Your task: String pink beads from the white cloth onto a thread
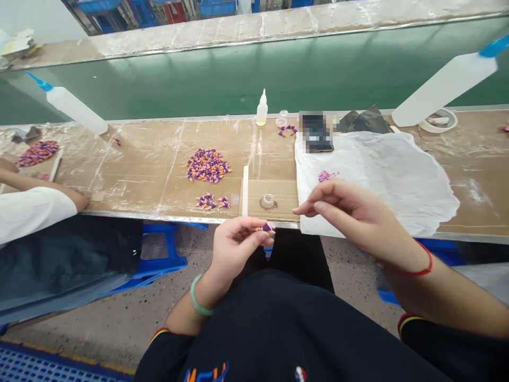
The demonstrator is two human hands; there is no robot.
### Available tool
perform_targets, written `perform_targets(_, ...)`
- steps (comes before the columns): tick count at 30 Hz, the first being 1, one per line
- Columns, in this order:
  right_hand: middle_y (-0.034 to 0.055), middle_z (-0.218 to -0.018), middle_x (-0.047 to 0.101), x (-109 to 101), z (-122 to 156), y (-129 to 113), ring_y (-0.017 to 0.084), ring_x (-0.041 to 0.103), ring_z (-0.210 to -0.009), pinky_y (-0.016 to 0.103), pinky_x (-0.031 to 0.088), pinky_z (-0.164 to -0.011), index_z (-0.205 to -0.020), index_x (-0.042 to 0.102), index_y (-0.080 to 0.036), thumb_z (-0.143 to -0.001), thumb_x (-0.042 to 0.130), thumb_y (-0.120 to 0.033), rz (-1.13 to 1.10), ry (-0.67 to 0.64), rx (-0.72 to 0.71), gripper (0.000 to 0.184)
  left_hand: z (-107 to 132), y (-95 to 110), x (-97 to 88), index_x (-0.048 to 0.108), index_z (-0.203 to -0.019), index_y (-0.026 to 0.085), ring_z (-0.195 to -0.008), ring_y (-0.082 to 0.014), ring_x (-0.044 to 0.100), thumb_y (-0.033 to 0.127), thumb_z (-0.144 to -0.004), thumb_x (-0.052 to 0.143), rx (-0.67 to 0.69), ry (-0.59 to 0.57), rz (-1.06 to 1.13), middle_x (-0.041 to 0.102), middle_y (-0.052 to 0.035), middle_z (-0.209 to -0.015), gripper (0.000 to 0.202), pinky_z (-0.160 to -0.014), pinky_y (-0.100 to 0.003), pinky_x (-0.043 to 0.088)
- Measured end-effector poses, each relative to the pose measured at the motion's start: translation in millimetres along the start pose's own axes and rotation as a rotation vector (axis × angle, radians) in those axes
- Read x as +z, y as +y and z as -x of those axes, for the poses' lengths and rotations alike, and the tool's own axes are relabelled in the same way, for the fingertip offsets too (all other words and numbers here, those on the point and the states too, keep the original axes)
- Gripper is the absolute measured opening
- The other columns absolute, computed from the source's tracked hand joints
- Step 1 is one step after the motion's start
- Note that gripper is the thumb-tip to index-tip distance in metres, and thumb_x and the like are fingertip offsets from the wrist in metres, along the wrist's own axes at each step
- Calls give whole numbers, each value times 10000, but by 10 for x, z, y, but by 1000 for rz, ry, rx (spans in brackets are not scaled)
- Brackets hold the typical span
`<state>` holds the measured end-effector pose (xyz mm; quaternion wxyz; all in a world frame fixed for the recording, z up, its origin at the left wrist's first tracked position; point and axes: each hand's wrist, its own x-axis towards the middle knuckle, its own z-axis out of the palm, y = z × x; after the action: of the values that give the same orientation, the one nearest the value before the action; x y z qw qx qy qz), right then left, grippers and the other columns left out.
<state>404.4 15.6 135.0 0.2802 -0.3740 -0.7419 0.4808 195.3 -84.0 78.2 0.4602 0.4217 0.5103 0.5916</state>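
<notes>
My left hand (236, 245), with a green bangle on the wrist, is closed on a small purple and orange piece (265, 227) just below the bench's front edge. My right hand (350, 215), with a red cord on the wrist, hovers to the right over the white sheet's (397, 175) near edge; its fingers are loosely curled and extended with nothing visible in them. A large pile of purple and orange pieces (208, 165) lies on the cardboard bench top (139, 175), with a smaller group (212, 201) in front of it.
A small glue bottle (261, 109), a clear ring (268, 201), a white stick (245, 190), a phone (317, 133) and tiny pink bits (326, 175) lie on the bench. Two squeeze bottles (73, 106) (443, 85) lean at the back. Another person's sleeve (34, 209) is at the left.
</notes>
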Motion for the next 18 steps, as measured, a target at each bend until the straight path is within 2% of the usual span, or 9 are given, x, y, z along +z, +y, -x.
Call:
perform_targets(3, 76, -871, 753, -55, 79, 230, 231, 732, -835, 365, 607, -766, -914, 613, -223, -930, 625, -424, -2, 98, 75, 203, 15, -185, -227, 770, -826, 204, -651, -159, 680, 254, -840, 735, 147, -111, -361, 774, -62, -788, 62, -641, -286, 560)
perform_targets(5, 90, -888, 753, -84, 141, 414, 249, 726, -869, 384, 599, -781, -933, 617, -222, -931, 619, -453, 0, 157, 169, 230, 36, -324, -455, 772, -817, 217, -741, -182, 669, 230, -853, 704, 206, -100, -591, 751, -64, -812, 78, -721, -322, 546)
perform_targets(8, 100, -921, 751, -107, 212, 658, 281, 715, -912, 440, 579, -828, -951, 626, -226, -909, 628, -503, -2, 213, 301, 280, 35, -499, -836, 778, -824, 234, -875, -223, 641, 239, -849, 695, 224, 85, -885, 691, -63, -864, 86, -847, -389, 514)
perform_targets(11, 104, -918, 748, -101, 234, 798, 295, 703, -913, 475, 562, -849, -931, 627, -232, -873, 656, -515, -41, 251, 377, 291, -53, -601, -1131, 777, -839, 231, -895, -233, 605, 276, -842, 701, 231, 243, -1057, 634, -56, -877, 88, -883, -413, 493)
perform_targets(14, 97, -915, 745, -86, 225, 846, 301, 700, -927, 489, 552, -874, -916, 621, -238, -851, 671, -508, -86, 283, 403, 282, -188, -640, -1245, 782, -849, 228, -918, -240, 584, 292, -845, 705, 267, 259, -1134, 614, -61, -897, 100, -890, -418, 486)
perform_targets(18, 95, -897, 751, -97, 230, 855, 304, 708, -898, 505, 541, -882, -895, 630, -235, -813, 688, -477, -96, 331, 430, 262, -363, -618, -1218, 786, -943, 234, -986, -257, 576, 292, -831, 725, 290, 231, -1158, 617, -74, -948, 140, -933, -425, 481)
